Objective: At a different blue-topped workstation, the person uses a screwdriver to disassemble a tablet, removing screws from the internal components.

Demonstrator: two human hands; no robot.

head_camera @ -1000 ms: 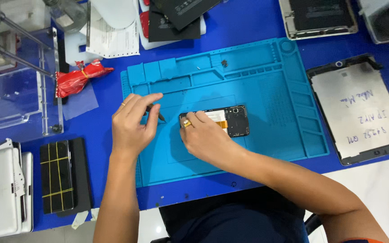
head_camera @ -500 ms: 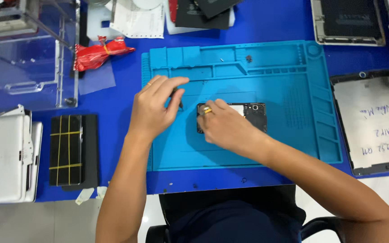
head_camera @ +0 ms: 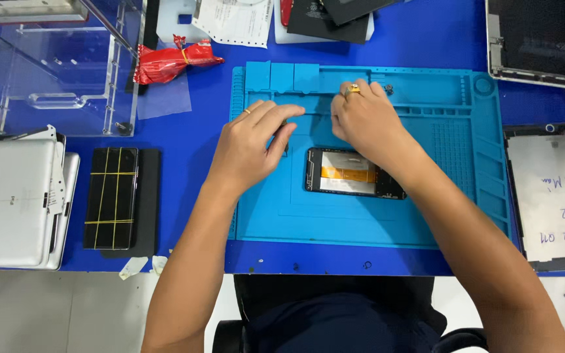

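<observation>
1. I see the left hand (head_camera: pixel 251 145) resting palm down on the blue work mat (head_camera: pixel 361 222), at about 9 o'clock from the mat's centre. Its fingers lie close together and stretch toward 2 o'clock; I cannot tell whether anything sits under them.
2. The right hand (head_camera: pixel 366 121) is at about 12 o'clock on the mat, with a ring on one finger. Its fingers curl down narrowly at the ridge below the small compartments along the mat's top edge. I cannot tell whether they pinch anything there.
3. The two hands are near each other, fingertips just apart, above the opened phone (head_camera: pixel 351 173).
4. The opened phone lies flat near the middle of the mat, back off, an orange strip showing inside it. It sits at 6 o'clock from the right hand, and the right wrist crosses over its right end. The left hand is just beside it at 9 o'clock, not touching.
5. A small dark screw-like piece (head_camera: pixel 388 89) sits in the mat's top tray, just at 3 o'clock of the right fingertips.
6. Off the mat at 9 o'clock lies a black phone with yellow tape bands (head_camera: pixel 111 197), and farther out a silver tablet back (head_camera: pixel 9 202).
7. At 10 o'clock is a red crumpled bag (head_camera: pixel 172 59) beside a clear acrylic stand (head_camera: pixel 53 72).
8. At 3 o'clock lies a tablet panel with handwriting (head_camera: pixel 554 196).
</observation>
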